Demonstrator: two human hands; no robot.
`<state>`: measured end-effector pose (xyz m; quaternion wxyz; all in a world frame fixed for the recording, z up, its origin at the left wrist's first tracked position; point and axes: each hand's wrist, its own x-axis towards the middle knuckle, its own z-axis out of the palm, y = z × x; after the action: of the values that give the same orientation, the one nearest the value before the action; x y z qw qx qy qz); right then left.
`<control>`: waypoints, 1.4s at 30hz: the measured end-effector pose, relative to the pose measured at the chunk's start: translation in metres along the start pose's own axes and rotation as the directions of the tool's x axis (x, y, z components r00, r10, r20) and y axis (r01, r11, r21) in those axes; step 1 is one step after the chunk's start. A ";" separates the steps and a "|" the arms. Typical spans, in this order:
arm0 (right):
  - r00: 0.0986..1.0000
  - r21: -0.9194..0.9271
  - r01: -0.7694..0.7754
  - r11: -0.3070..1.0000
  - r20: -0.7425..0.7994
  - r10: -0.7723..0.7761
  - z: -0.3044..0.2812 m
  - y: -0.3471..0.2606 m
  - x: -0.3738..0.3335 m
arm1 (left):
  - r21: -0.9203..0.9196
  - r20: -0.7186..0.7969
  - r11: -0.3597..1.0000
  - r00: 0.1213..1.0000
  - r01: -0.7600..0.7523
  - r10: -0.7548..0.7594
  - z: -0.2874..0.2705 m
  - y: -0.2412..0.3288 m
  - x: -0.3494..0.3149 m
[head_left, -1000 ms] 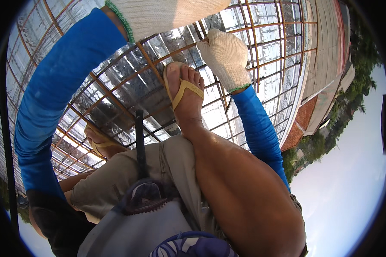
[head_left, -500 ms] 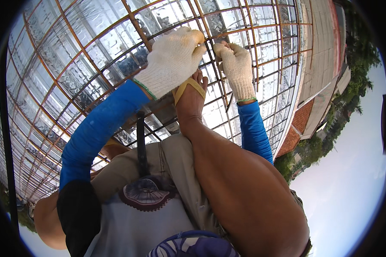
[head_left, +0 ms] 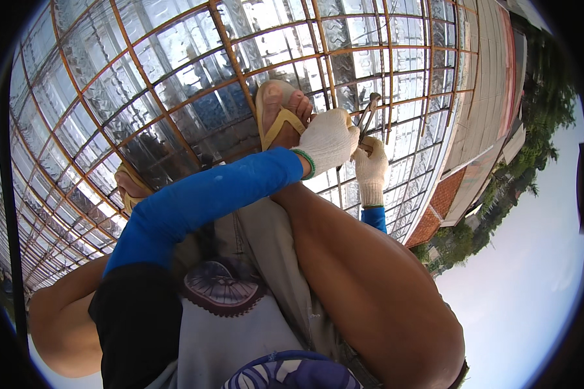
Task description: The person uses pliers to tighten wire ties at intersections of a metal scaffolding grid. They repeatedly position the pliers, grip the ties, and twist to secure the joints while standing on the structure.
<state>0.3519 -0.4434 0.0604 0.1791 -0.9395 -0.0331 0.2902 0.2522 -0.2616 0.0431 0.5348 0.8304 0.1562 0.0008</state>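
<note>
Both my gloved hands are close together over a grid of rusty steel bars (head_left: 233,58). My left hand (head_left: 331,141), in a white knit glove, is closed beside my sandalled right foot (head_left: 282,120). My right hand (head_left: 371,170), also gloved, is closed just right of and below it. A slender dark metal tool that looks like pincers (head_left: 368,111) rises from between the hands, its rounded head over the bars. Its lower end disappears at my fingers; it seems to be in my right hand. What my left fingers pinch is hidden.
Shiny ribbed metal sheeting (head_left: 175,39) lies beneath the bars. My left foot (head_left: 131,185) rests on the grid in a yellow-strapped sandal. A dark upright pole (head_left: 12,194) stands at far left. A pale wall (head_left: 483,97), a tiled roof (head_left: 438,204) and trees (head_left: 538,136) are at right.
My left hand has moved right and nearer me, uncovering my right foot. My right hand has also come nearer. The pincers-like tool now shows above the hands.
</note>
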 end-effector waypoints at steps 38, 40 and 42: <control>0.566 -0.586 0.810 0.021 0.771 -0.292 -0.097 -0.300 0.026 | -0.888 0.328 -0.453 0.802 0.081 -0.500 -0.052 0.065 0.065; 0.556 -0.590 0.807 -0.019 0.771 -0.310 -0.097 -0.301 0.025 | -0.816 0.291 -0.578 0.854 -0.014 -0.431 -0.024 0.057 0.075; 0.527 -0.590 0.804 -0.074 0.764 -0.372 -0.101 -0.299 0.024 | -0.761 0.299 -0.648 0.871 -0.030 -0.391 -0.023 0.055 0.079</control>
<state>0.4409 -0.1928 0.2315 -0.3025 -0.6496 -0.6451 0.2653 0.3381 -0.2418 0.0887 0.9269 -0.1719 0.3125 0.1168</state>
